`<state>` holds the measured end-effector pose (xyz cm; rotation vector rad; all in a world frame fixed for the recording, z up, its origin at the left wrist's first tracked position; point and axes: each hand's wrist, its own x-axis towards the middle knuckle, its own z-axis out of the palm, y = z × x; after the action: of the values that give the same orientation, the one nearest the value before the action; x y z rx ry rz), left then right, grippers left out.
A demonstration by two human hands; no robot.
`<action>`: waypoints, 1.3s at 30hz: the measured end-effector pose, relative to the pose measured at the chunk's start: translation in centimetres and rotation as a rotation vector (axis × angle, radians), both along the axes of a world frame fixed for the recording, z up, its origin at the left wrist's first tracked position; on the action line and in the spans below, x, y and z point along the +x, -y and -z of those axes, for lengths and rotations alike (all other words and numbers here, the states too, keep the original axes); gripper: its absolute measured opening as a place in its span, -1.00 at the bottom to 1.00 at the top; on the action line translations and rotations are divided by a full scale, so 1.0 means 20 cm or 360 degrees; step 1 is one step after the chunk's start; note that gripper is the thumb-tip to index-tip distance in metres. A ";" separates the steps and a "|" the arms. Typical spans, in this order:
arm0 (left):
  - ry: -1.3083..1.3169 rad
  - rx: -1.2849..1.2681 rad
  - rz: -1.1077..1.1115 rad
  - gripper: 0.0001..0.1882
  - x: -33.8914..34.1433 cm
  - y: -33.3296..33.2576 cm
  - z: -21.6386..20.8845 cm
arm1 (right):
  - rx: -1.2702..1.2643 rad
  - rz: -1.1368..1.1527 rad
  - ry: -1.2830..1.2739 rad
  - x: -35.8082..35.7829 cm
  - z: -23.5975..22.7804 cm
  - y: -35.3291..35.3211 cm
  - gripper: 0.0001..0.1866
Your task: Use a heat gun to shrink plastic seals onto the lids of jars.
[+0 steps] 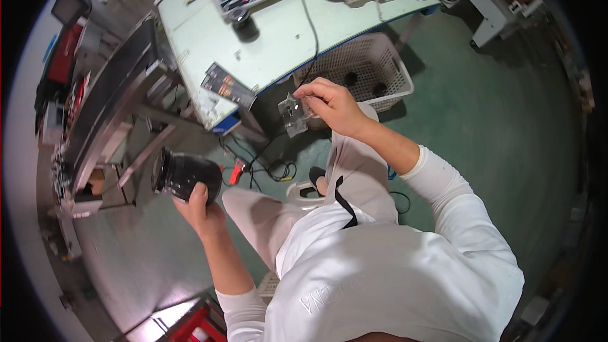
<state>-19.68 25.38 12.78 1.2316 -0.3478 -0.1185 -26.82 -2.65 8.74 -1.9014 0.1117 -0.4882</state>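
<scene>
White shirt (405,272); jar (189,174) clear of table edge (329,50)

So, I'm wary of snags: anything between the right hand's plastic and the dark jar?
Nothing visible stands between the clear plastic and the dark jar in the left hand; the black cables appear to lie below.

- Fairly bright indoor light, looks overhead; source out of view.
- Bench (272,41) and shirt (392,266) brightest; shirt greyer mid-chest.
- Strong glare patch lower left, pale sheen on floor (487,152) beside it.
- Small highlights on held jar (196,174), glints on clear bag (294,117).
- Soft shadow by basket (405,81), gloom under bench.
- Fisheye: straight edges bow, corners black.
- Slightly soft overall, rim worst.
</scene>
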 end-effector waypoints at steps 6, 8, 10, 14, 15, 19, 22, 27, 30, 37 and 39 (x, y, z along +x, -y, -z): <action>0.0074 -0.0003 0.0136 -0.41 0.00 0.15 0.02 | 0.0319 0.0671 0.0261 -0.25 0.12 0.40 -0.81; 0.0065 0.0016 0.0240 -0.42 -0.01 0.20 0.01 | 0.0502 0.0876 0.0130 -0.35 0.19 0.56 -0.79; 0.0104 0.0008 0.0239 -0.43 0.01 0.26 0.02 | 0.0703 0.1055 0.0167 -0.40 0.27 0.67 -0.77; 0.0075 0.0009 0.0370 -0.47 0.04 0.37 0.04 | 0.0792 0.1374 0.0207 -0.55 0.45 0.88 -0.77; 0.0087 0.0045 0.0430 -0.47 0.05 0.42 0.05 | 0.0777 0.1465 0.0201 -0.61 0.49 0.93 -0.77; -0.0104 0.0042 0.0383 -0.43 0.05 0.65 0.04 | 0.0858 0.1747 0.0032 -0.85 0.71 1.13 -0.76; -0.0141 0.0107 0.0352 -0.39 0.03 0.83 0.03 | 0.0989 0.1830 -0.0032 -1.02 0.93 1.25 -0.74; -0.0153 0.0195 0.0448 -0.36 0.02 1.05 0.03 | 0.0709 0.1788 -0.0836 -1.27 1.22 1.43 -0.52; -0.0206 0.0286 0.0512 -0.36 0.02 1.16 0.05 | 0.0060 0.1683 -0.1994 -1.56 1.46 1.51 -0.56; -0.0213 0.0645 0.0352 -0.37 0.12 1.48 0.13 | 0.0267 0.2019 -0.1855 -1.90 1.91 1.24 -0.75; -0.0177 0.0657 0.0295 -0.37 0.24 1.57 0.20 | 0.0264 0.2242 -0.1831 -1.94 1.98 1.21 -0.73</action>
<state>-14.88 -5.93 8.83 1.5907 -0.3500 -0.4339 -65.61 -26.78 -30.77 -1.4348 2.2126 -0.1644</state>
